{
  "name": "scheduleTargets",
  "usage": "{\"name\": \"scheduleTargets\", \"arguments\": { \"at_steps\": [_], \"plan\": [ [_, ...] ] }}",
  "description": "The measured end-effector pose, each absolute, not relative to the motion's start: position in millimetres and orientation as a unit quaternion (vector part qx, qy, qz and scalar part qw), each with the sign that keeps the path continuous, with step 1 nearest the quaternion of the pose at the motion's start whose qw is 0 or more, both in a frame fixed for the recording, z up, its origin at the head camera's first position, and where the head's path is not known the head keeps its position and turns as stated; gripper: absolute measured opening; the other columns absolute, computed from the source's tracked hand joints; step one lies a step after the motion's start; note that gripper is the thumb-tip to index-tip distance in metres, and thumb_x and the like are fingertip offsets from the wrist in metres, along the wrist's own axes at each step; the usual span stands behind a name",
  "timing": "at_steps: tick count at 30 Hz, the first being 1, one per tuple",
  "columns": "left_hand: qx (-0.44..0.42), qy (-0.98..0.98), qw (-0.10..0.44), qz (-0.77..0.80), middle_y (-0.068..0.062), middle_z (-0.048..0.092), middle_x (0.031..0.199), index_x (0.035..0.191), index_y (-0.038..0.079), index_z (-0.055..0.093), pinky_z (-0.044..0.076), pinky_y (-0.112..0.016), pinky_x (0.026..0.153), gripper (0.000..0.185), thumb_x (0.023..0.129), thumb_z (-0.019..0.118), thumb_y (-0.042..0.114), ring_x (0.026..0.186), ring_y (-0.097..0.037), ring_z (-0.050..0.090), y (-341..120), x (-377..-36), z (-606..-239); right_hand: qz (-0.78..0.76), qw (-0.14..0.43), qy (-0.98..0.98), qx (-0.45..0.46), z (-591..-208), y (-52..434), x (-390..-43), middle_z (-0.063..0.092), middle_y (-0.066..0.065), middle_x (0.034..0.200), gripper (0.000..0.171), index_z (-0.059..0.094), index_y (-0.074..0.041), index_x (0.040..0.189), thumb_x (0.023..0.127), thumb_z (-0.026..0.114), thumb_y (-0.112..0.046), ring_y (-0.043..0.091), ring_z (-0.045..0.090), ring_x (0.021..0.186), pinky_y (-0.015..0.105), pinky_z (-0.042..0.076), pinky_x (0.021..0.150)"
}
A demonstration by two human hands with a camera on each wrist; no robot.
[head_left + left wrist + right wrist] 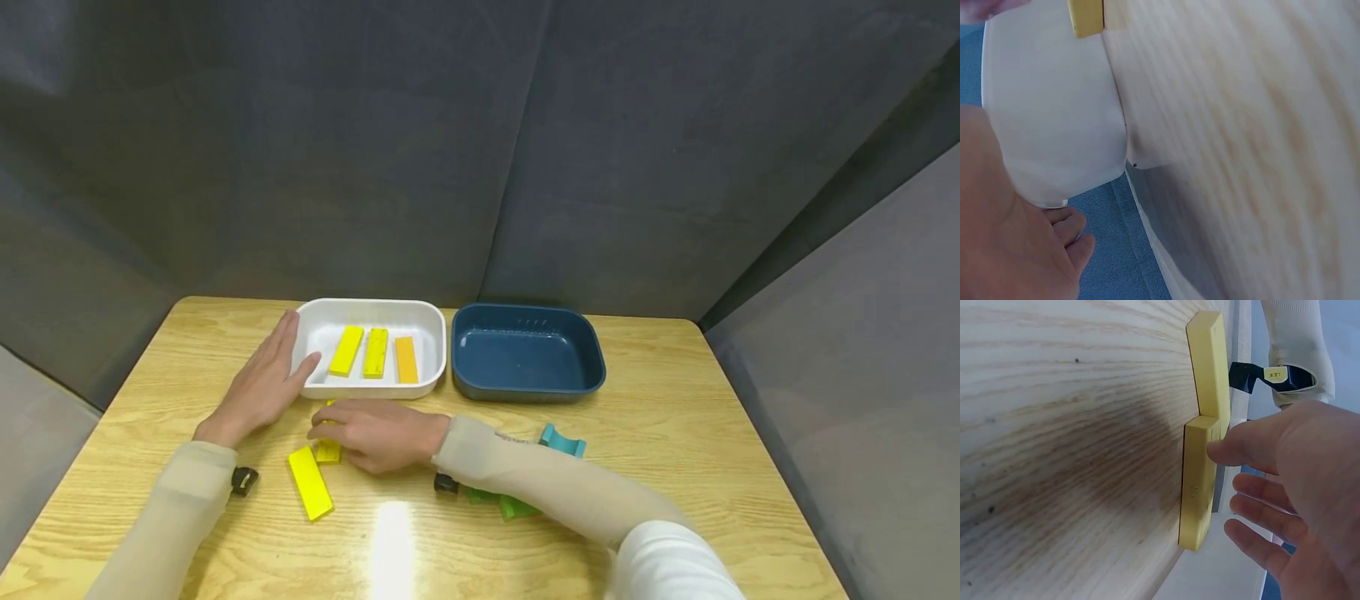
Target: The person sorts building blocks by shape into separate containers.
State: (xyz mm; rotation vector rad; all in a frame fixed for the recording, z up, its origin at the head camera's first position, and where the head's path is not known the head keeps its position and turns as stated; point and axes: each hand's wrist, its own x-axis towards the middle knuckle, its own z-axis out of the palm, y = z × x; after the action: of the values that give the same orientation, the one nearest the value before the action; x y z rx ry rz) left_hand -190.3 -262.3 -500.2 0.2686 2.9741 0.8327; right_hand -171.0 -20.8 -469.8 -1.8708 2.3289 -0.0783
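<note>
Tray (382,391) holds three blocks (376,354), table (675,417) two yellow ones (310,483).

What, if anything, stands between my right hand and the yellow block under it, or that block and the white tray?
Nothing visible between your right hand and that yellow block. Toward the white tray, only its near wall; your left hand flanks its left end.
</note>
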Motion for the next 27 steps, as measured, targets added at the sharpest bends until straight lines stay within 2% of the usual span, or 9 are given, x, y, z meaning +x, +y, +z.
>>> {"name": "scheduleTargets", "arguments": {
  "at_steps": [7, 17, 27],
  "plan": [
    [0.086, 0.96, 0.019, 0.266, -0.014, -0.009, 0.18, 0.172, 0.009, -0.009, 0.014, -0.07, 0.128, 0.089, 0.112, 0.035, 0.06, 0.164, -0.045, 0.006, -261.7, -191.6, -499.5, -0.013, 0.058, 0.77, -0.635, -468.3, -25.8, -175.8, 0.057, 0.006, 0.154, 0.046, 0.061, -0.01, 0.151, 0.105, 0.06, -0.009, 0.017, 0.053, 0.142, 0.021, 0.027, 0.126],
    [0.089, 0.959, 0.021, 0.267, -0.015, -0.009, 0.18, 0.171, 0.009, -0.01, 0.014, -0.071, 0.127, 0.089, 0.113, 0.034, 0.059, 0.164, -0.046, 0.005, -262.9, -190.4, -499.9, 0.02, 0.064, 0.767, -0.638, -469.1, -31.4, -179.8, 0.056, 0.002, 0.154, 0.044, 0.062, -0.014, 0.15, 0.106, 0.064, -0.012, 0.014, 0.051, 0.141, 0.022, 0.029, 0.126],
    [0.091, 0.959, 0.021, 0.268, -0.013, -0.011, 0.18, 0.171, 0.008, -0.008, 0.014, -0.07, 0.128, 0.088, 0.113, 0.034, 0.059, 0.164, -0.046, 0.005, -262.4, -189.8, -500.1, 0.039, 0.074, 0.752, -0.654, -472.4, -35.4, -179.3, 0.063, 0.0, 0.141, 0.04, 0.066, -0.013, 0.146, 0.107, 0.06, -0.011, 0.013, 0.055, 0.128, 0.019, 0.037, 0.119]
  ]
}}
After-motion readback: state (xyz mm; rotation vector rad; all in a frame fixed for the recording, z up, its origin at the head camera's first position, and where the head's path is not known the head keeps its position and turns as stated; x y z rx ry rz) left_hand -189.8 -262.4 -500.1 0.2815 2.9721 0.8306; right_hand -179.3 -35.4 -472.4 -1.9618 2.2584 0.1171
